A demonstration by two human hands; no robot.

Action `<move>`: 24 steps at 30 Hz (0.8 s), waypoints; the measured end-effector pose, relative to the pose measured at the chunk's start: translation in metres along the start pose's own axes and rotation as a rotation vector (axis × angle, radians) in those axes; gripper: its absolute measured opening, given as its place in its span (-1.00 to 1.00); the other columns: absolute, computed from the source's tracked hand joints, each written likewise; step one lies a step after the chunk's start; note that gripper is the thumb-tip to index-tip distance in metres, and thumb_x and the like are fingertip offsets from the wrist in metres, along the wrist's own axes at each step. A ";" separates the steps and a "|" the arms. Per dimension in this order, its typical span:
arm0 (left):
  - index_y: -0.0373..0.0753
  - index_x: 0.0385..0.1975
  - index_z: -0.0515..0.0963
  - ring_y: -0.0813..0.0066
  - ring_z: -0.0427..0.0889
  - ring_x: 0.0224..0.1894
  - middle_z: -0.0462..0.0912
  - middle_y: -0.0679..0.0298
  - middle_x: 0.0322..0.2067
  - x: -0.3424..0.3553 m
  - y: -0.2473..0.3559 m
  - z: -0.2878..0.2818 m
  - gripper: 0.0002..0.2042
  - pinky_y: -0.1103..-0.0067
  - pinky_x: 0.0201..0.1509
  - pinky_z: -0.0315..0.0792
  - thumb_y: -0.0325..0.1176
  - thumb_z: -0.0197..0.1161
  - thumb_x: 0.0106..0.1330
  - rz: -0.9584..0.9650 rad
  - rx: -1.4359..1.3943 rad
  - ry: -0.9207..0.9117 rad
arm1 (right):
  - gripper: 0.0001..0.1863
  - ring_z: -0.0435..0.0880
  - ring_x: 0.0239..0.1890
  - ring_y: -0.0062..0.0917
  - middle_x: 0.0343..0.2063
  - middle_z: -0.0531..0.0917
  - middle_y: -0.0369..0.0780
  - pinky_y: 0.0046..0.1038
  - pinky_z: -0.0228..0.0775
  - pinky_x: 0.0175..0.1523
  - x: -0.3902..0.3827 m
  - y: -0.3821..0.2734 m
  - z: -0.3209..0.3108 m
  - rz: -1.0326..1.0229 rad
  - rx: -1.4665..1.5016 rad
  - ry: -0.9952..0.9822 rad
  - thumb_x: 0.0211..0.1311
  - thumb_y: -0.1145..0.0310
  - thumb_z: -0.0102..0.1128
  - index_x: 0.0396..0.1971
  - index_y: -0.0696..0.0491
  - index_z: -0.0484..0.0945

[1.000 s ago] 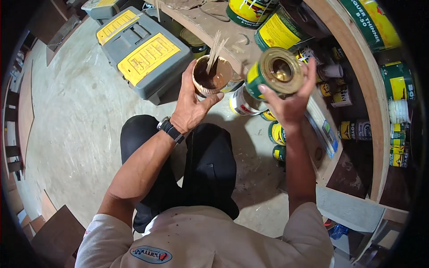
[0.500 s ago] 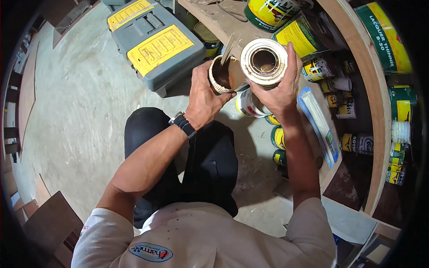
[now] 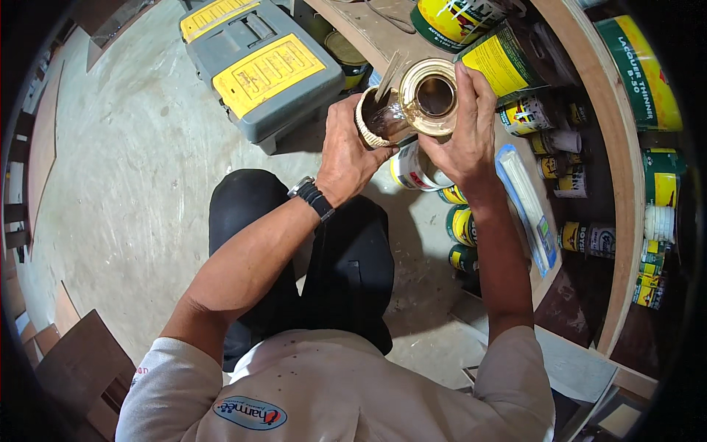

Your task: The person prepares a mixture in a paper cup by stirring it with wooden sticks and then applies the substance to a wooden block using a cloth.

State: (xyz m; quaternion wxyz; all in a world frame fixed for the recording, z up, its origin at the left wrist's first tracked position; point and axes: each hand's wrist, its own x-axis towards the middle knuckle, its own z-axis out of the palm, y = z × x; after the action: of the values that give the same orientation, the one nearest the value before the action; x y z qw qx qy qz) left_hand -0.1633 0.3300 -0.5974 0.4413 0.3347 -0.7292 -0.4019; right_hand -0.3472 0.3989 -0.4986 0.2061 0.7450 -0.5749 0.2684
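My left hand [image 3: 345, 153] is wrapped round a round container [image 3: 362, 127] with a pale ribbed rim and brown-stained inside. A thin stick or worn brush handle [image 3: 386, 79] leans out of it. In my right hand [image 3: 471, 136] is an open metal can [image 3: 414, 76], tilted toward the container with its rim over the container's edge. Brownish liquid shows in the can's mouth. A clear, glossy stream [image 3: 395, 116] appears to run from the can's lip into the container. The undersides of both vessels are hidden.
A grey and yellow toolbox [image 3: 258, 81] stands on the concrete floor ahead left. A white can [image 3: 414, 168] sits just below my hands. Several paint cans [image 3: 526, 114] fill the wooden shelf [image 3: 615, 140] on the right. A blue-edged plastic packet [image 3: 529, 206] lies beside my right forearm.
The metal can has tipped further toward the container, and a glossy stream now shows between them. Both hands have shifted slightly to the right in view.
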 end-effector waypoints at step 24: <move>-0.39 0.32 0.33 0.36 0.58 0.24 0.60 0.12 0.17 0.004 -0.004 0.005 -0.07 0.44 0.40 0.44 -0.47 0.75 -0.11 -0.184 -0.449 -0.115 | 0.20 0.63 0.16 -0.34 0.20 0.48 -0.01 -0.33 0.49 0.31 -0.025 0.003 -0.022 0.683 0.860 0.414 -0.08 0.55 0.64 0.49 0.26 -0.06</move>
State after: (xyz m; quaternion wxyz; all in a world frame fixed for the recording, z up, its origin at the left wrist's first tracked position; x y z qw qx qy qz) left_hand -0.1689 0.3265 -0.6005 0.4241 0.2698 -0.6120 -0.6106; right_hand -0.3585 0.4300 -0.4975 -0.1050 0.4663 -0.5695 0.6688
